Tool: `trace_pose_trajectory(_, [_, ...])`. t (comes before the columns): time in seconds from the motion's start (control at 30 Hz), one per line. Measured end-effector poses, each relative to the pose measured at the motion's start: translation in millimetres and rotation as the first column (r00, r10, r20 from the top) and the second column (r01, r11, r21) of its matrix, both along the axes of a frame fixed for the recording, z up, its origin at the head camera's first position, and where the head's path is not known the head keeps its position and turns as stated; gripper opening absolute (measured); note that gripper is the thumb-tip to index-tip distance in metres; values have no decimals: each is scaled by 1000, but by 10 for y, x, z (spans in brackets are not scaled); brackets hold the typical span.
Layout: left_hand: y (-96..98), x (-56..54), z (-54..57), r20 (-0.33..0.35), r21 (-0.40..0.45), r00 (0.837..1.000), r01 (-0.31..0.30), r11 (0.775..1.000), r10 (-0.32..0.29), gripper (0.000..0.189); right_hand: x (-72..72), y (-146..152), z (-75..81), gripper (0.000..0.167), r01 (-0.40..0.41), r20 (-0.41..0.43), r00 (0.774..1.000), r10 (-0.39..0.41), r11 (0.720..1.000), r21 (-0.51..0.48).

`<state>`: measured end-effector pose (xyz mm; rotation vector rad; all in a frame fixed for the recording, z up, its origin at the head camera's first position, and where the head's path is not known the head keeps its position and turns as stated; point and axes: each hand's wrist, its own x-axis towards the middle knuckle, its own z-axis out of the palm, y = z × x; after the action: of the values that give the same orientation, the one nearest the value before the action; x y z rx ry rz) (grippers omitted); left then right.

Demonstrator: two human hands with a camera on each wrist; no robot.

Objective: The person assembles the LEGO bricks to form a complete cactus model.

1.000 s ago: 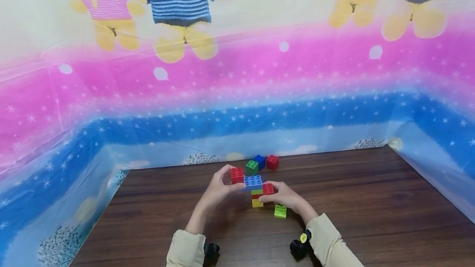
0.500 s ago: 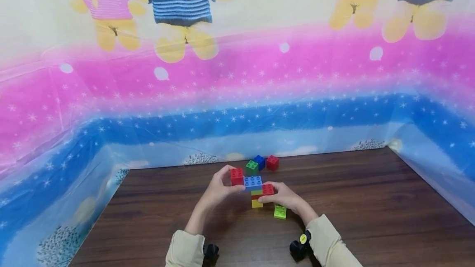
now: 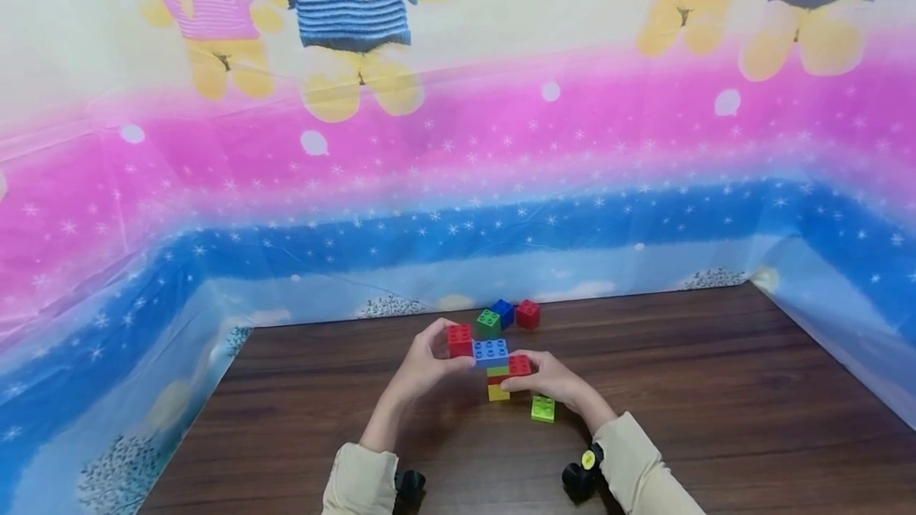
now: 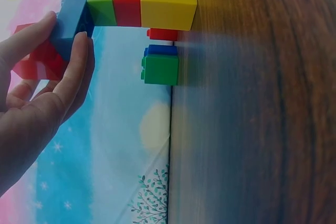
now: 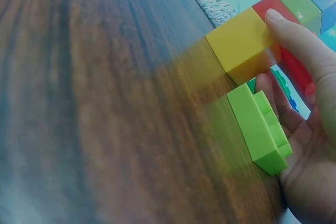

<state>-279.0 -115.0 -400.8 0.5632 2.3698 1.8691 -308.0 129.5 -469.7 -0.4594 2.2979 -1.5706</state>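
Observation:
A stack of toy building bricks stands on the table between both hands. At its base is a yellow brick (image 4: 169, 2), then a red brick (image 5: 275, 8) jutting to the right, a light green brick (image 4: 102, 0) and a blue brick (image 3: 490, 353) that overhangs to the left. Another red brick (image 3: 459, 340) is at the blue one's left end. My left hand (image 3: 424, 362) grips that red brick and the blue brick's end between thumb and fingers. With thumb and fingers, my right hand (image 3: 547, 380) pinches the lower red brick just above the yellow base.
A loose lime green brick (image 3: 543, 408) lies near the right hand. Behind the stack, close to the table's back edge, are a green brick (image 3: 489, 323), a dark blue brick (image 3: 504, 313) and a red brick (image 3: 528, 314). A printed cloth (image 3: 401, 253) hangs behind the table.

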Motion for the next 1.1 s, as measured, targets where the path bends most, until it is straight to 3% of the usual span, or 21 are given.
trace_pose_trajectory(0.67, [-19, -14, 5, -22, -18, 1000, 4, 1000, -5, 37, 4, 0, 20, 57, -1, 6, 1000, 1, 1000, 5])
trace_pose_trajectory(1.1, [-47, -14, 19, 12, -16, 1000, -11, 1000, 11, 37, 6, 3, 36, 57, -37, 9, 999, 37, 999, 5])
